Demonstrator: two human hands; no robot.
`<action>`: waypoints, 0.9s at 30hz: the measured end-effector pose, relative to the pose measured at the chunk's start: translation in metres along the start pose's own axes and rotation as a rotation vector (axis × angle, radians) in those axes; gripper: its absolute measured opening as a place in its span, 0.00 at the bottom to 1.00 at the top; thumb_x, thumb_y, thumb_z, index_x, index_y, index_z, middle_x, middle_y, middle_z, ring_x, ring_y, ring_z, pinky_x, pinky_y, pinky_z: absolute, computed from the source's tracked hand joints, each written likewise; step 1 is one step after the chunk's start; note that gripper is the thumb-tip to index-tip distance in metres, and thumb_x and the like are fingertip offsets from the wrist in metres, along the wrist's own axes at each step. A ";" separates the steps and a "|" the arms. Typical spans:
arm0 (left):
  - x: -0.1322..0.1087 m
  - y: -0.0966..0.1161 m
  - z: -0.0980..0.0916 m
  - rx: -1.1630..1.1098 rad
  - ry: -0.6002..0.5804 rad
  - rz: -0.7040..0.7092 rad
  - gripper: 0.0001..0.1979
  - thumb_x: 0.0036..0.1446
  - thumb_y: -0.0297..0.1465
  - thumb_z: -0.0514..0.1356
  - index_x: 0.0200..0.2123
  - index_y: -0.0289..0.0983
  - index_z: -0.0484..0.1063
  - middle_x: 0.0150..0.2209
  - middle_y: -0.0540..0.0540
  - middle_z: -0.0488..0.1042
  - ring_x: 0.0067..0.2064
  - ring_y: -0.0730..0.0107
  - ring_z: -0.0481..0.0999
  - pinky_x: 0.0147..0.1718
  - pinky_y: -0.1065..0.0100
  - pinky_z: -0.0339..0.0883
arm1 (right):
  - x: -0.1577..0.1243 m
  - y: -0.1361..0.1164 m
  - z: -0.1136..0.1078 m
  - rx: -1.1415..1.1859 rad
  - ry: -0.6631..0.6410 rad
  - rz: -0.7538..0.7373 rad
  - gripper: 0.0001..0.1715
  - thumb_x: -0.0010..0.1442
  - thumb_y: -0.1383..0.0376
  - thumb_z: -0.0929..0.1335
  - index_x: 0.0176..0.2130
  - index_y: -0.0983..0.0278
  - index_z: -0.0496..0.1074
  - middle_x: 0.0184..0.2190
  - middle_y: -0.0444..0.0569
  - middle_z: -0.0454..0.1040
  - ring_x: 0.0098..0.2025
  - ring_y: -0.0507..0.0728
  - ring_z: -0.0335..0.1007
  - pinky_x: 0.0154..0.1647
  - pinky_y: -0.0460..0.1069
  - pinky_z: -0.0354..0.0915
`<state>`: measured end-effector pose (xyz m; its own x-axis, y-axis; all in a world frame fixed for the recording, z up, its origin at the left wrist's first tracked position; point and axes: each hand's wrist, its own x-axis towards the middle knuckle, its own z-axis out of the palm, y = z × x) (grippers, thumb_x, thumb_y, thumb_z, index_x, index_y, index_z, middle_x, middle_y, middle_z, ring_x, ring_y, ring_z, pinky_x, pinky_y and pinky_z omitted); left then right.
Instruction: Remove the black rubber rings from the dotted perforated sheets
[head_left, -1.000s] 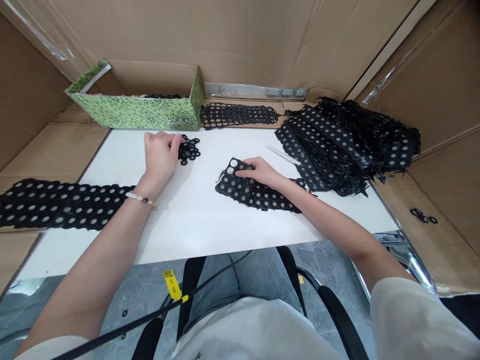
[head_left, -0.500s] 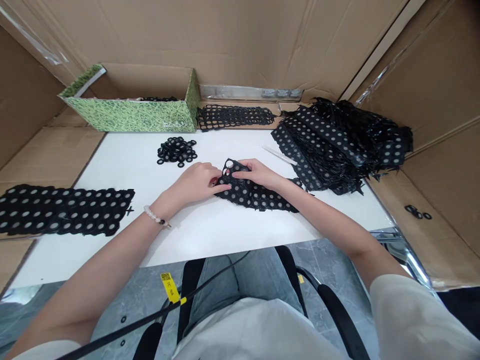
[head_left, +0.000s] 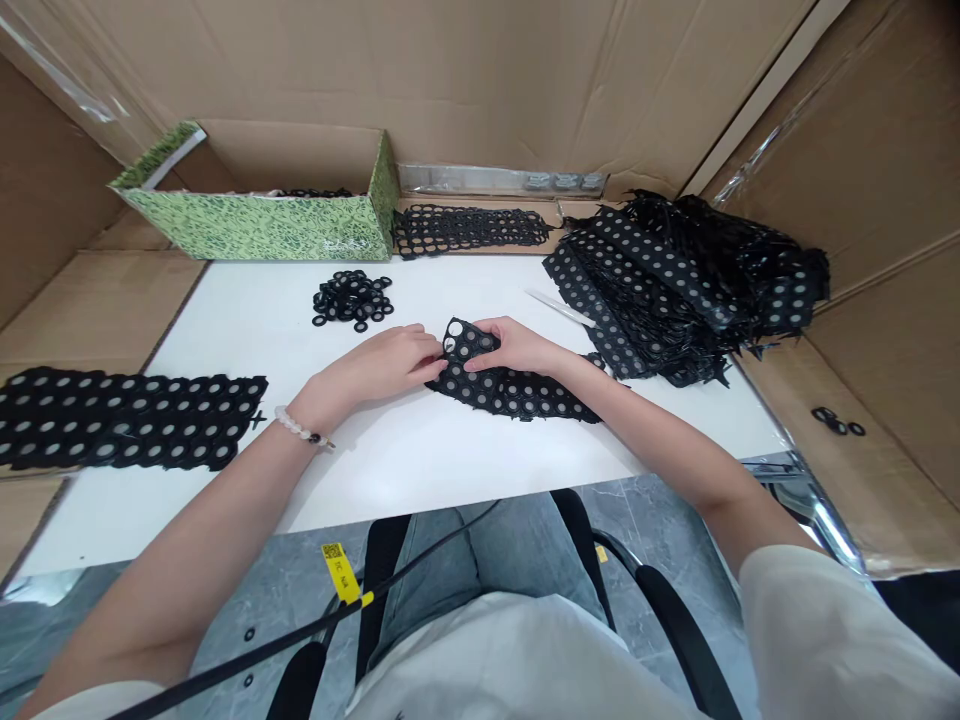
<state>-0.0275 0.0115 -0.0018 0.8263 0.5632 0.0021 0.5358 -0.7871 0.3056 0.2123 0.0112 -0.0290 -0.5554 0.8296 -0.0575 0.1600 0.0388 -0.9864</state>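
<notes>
A black rubber sheet of rings (head_left: 517, 392) with pale discs in its holes lies on the white table under both hands. My right hand (head_left: 517, 348) pinches its upper part between thumb and fingers. At the sheet's left edge my left hand (head_left: 401, 360) is closed, thumb against fingers, on the edge or something small there; which one is hidden. One hole at the sheet's top left corner shows through. Beyond my left hand lies a pile of loose black rings (head_left: 352, 298).
A green patterned box (head_left: 262, 225) holding black rings stands at the back left. Beside it lies a black mesh strip (head_left: 472, 230). A heap of black dotted sheets (head_left: 675, 280) fills the right, with a white pen-like tool (head_left: 559, 306) nearby. Another dotted sheet (head_left: 127, 420) lies left.
My left hand has turned slightly, its fingers closing at the sheet's left edge. My right hand keeps hold, and the sheet's top left corner lies a little further left.
</notes>
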 end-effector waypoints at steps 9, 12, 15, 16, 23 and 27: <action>-0.011 -0.041 -0.014 -0.184 0.442 -0.396 0.19 0.68 0.34 0.46 0.34 0.37 0.75 0.35 0.43 0.77 0.37 0.62 0.73 0.41 0.62 0.64 | -0.001 -0.001 -0.005 0.065 0.070 0.055 0.20 0.43 0.64 0.79 0.37 0.65 0.78 0.37 0.46 0.82 0.40 0.56 0.75 0.52 0.54 0.69; -0.017 -0.056 -0.013 -0.013 0.667 -0.594 0.24 0.70 0.37 0.44 0.44 0.34 0.78 0.44 0.38 0.78 0.47 0.56 0.71 0.50 0.56 0.61 | -0.002 0.000 -0.003 0.079 0.096 0.061 0.20 0.42 0.64 0.80 0.37 0.65 0.78 0.37 0.46 0.82 0.40 0.56 0.76 0.53 0.55 0.69; -0.019 -0.055 -0.008 0.155 0.617 -0.665 0.22 0.70 0.40 0.48 0.52 0.36 0.78 0.53 0.37 0.73 0.57 0.45 0.63 0.53 0.49 0.55 | -0.002 0.002 0.000 0.073 0.113 0.068 0.19 0.44 0.64 0.79 0.37 0.65 0.77 0.37 0.46 0.82 0.39 0.56 0.76 0.53 0.55 0.69; -0.018 -0.050 -0.007 0.168 0.604 -0.664 0.21 0.69 0.41 0.50 0.52 0.37 0.77 0.54 0.37 0.72 0.58 0.43 0.61 0.52 0.48 0.55 | -0.002 0.002 0.000 0.068 0.113 0.075 0.18 0.44 0.64 0.79 0.36 0.65 0.77 0.37 0.47 0.82 0.39 0.56 0.75 0.53 0.55 0.69; -0.006 -0.007 -0.008 0.067 0.214 -0.246 0.23 0.68 0.44 0.51 0.26 0.38 0.72 0.27 0.44 0.74 0.35 0.60 0.70 0.51 0.51 0.55 | 0.001 0.004 -0.001 0.036 0.136 0.034 0.18 0.47 0.63 0.77 0.39 0.66 0.77 0.39 0.46 0.81 0.43 0.57 0.74 0.55 0.55 0.66; -0.003 -0.001 0.001 -0.038 0.126 -0.117 0.23 0.63 0.49 0.58 0.23 0.39 0.68 0.25 0.47 0.71 0.30 0.64 0.68 0.47 0.56 0.59 | 0.003 0.006 -0.002 0.064 0.131 -0.023 0.20 0.47 0.62 0.77 0.41 0.65 0.76 0.42 0.46 0.81 0.46 0.58 0.74 0.59 0.57 0.64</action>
<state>-0.0298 0.0104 -0.0035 0.7294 0.6791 0.0830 0.6178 -0.7059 0.3465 0.2132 0.0150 -0.0345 -0.4466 0.8946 -0.0186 0.0939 0.0262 -0.9952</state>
